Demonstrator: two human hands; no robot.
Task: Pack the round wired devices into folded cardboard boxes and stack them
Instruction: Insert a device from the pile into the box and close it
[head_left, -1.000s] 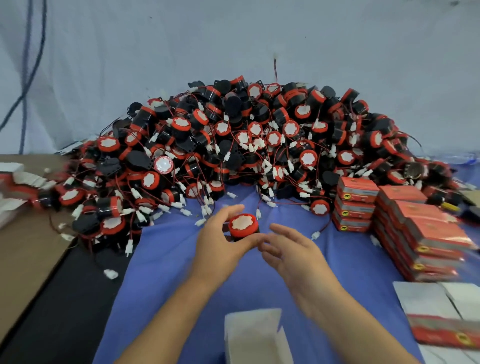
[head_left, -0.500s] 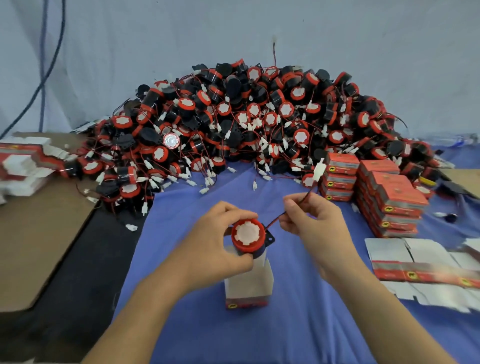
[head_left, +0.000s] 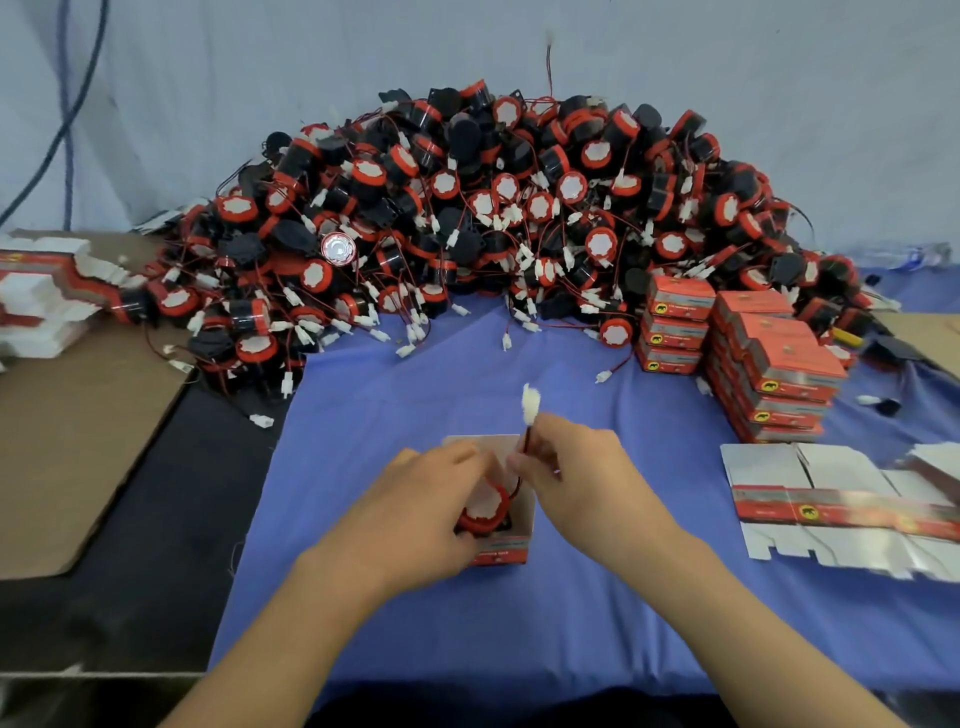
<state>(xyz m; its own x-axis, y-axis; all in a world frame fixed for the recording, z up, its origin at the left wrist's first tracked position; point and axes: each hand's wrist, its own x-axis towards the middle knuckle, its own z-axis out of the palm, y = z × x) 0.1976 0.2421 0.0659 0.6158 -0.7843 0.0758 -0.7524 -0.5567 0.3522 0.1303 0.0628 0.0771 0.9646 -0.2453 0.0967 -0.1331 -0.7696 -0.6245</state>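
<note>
Round red-and-black wired device (head_left: 485, 512): sat in the mouth of an open red-and-white cardboard box (head_left: 506, 548), which stood upright on the blue-clothed counter (head_left: 415, 395). Left hand (head_left: 431, 514): fingers curled round the device. Right hand (head_left: 582, 478): fingers pinched its red wire (head_left: 525, 441), white plug (head_left: 531, 404) raised. Device heap (head_left: 493, 208) behind; packed red boxes (head_left: 769, 353) stacked at right.

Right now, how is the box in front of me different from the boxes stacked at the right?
The open box stands upright with its top open; the stacked boxes lie flat and closed. The open box stands alone, with the left hand holding a round device in it; the stacked boxes sit in piles. Both are red cardboard.
</note>
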